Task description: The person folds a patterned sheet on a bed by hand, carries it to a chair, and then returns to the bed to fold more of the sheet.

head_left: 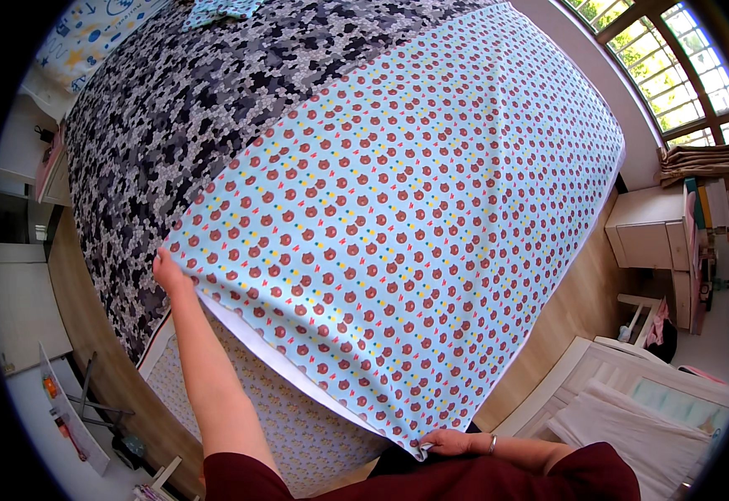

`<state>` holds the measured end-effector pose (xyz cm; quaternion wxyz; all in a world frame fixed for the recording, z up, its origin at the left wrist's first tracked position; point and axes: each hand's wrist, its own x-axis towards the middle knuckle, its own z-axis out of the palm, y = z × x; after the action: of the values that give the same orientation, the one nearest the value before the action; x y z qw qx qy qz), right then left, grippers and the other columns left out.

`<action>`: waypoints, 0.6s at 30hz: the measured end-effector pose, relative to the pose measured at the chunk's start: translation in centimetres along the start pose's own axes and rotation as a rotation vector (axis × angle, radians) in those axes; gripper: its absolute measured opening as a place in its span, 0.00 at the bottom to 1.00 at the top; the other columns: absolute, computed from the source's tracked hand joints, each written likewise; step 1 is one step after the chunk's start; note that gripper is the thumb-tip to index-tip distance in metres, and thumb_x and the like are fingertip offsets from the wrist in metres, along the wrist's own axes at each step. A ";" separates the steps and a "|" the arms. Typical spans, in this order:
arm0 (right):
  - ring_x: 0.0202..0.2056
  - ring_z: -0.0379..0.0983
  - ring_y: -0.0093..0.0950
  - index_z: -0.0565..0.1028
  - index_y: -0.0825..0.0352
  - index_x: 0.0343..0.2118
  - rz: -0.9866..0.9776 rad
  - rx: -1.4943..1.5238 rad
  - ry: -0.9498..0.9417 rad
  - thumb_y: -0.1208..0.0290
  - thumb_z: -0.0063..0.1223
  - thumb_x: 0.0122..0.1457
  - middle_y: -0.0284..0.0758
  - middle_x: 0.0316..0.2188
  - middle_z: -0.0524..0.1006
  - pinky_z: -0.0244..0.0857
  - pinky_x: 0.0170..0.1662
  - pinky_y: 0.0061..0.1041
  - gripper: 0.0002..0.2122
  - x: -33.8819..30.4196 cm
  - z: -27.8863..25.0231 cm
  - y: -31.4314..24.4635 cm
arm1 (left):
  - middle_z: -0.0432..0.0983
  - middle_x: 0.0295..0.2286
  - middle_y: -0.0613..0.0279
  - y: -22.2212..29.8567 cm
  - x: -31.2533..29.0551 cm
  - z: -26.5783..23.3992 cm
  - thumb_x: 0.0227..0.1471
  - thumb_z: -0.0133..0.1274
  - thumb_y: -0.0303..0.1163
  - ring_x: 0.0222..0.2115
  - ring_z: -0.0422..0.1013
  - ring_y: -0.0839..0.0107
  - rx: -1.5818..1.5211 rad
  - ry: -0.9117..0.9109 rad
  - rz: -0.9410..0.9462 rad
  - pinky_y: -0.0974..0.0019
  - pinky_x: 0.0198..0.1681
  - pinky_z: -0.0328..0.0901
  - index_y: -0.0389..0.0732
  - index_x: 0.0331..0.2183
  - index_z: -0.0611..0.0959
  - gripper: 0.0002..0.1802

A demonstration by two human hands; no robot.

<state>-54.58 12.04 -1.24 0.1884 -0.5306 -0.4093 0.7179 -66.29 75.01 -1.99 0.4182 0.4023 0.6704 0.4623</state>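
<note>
A light blue sheet (398, 200) with a brown bear-head print spreads over the right side of a bed, its white underside showing along the near edge. My left hand (166, 270), arm stretched forward, grips the sheet's left corner. Close to my body, my right hand (449, 442) pinches the near corner, where the fabric bunches a little. Between the two hands the near edge hangs in a slack line. Beneath and to the left lies a dark camouflage-patterned bed cover (172, 125).
A pale patterned mat (272, 409) shows below the sheet's near edge. White drawers (648, 225) stand right, under a barred window (665, 75). A white cabinet with draped cloth (631, 426) is at lower right. A folding table (72, 409) stands lower left on the wooden floor (76, 275).
</note>
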 end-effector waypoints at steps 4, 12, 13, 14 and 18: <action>0.37 0.64 0.38 0.67 0.63 0.38 -0.097 0.042 -0.108 0.73 0.40 0.48 0.42 0.32 0.69 0.58 0.40 0.30 0.13 -0.2 0.4 1.1 | 0.70 0.29 0.56 0.5 -1.0 -2.1 0.48 0.42 0.37 0.26 0.68 0.69 -0.095 -0.045 -0.008 0.66 0.27 0.64 0.30 0.30 0.71 0.17; 0.36 0.65 0.39 0.68 0.63 0.35 -0.072 -0.122 -0.213 0.73 0.39 0.45 0.41 0.31 0.69 0.59 0.39 0.32 0.11 1.1 -0.5 1.1 | 0.67 0.17 0.69 -0.9 0.9 -4.2 0.46 0.45 0.43 0.14 0.60 0.80 0.135 -0.141 -0.105 0.75 0.15 0.54 0.38 0.24 0.74 0.16; 0.36 0.65 0.39 0.68 0.63 0.34 -0.061 -0.153 -0.207 0.73 0.39 0.45 0.41 0.31 0.70 0.59 0.39 0.32 0.11 1.4 0.1 1.4 | 0.66 0.17 0.70 -0.4 -0.1 -3.7 0.46 0.44 0.43 0.14 0.59 0.81 0.210 -0.141 -0.150 0.76 0.15 0.53 0.39 0.25 0.74 0.16; 0.37 0.65 0.38 0.69 0.62 0.34 -0.022 -0.190 -0.212 0.73 0.39 0.45 0.40 0.32 0.70 0.59 0.39 0.32 0.11 1.5 -0.2 1.5 | 0.66 0.17 0.71 0.6 -1.8 -2.9 0.47 0.43 0.44 0.14 0.59 0.81 0.253 -0.048 -0.238 0.75 0.15 0.53 0.41 0.26 0.74 0.15; 0.36 0.66 0.37 0.69 0.61 0.33 -0.026 -0.277 -0.192 0.73 0.39 0.44 0.39 0.32 0.70 0.60 0.39 0.32 0.11 1.4 -0.5 0.6 | 0.65 0.21 0.72 -2.4 -1.6 -5.1 0.43 0.45 0.50 0.20 0.58 0.79 0.411 -0.089 -0.177 0.72 0.20 0.52 0.46 0.28 0.71 0.18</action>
<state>-54.53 12.84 -2.64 0.0829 -0.4752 -0.5271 0.6996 -70.89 71.49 -2.88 0.3953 0.4387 0.7642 0.2593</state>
